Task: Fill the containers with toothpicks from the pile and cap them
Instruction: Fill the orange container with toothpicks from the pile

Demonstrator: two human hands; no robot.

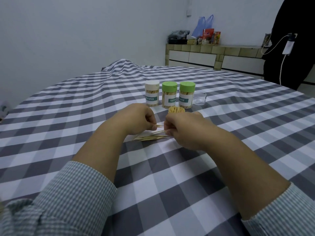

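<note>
Striped sleeves (71,198) cover both forearms at the near edge of the checked tablecloth (170,176), and the bare wrists reach forward to meet over the toothpick pile (151,137). That pile is a thin scatter of sticks lying flat on the cloth, directly under the two hands.

Just left of the pile, the left hand (136,120) is knuckles-up with its fingers curled under, pinching a few toothpicks (159,126) whose tips poke out toward the other hand. Just right of the pile, the right hand (185,128) is curled round an upright bundle of toothpicks (176,109), whose ends fan out above the thumb side; whether a container sits inside that grip cannot be seen. A couple of loose sticks also jut from its lower fingers toward the pile.

Beyond the pile stand three capped, filled containers in a row: a white-lidded container (152,94) farthest left, a green-lidded container (169,95) in the middle, and a second green-lidded container (187,94) to its right. A clear, uncapped jar (199,98) stands just right of that row, farther from the pile.
</note>
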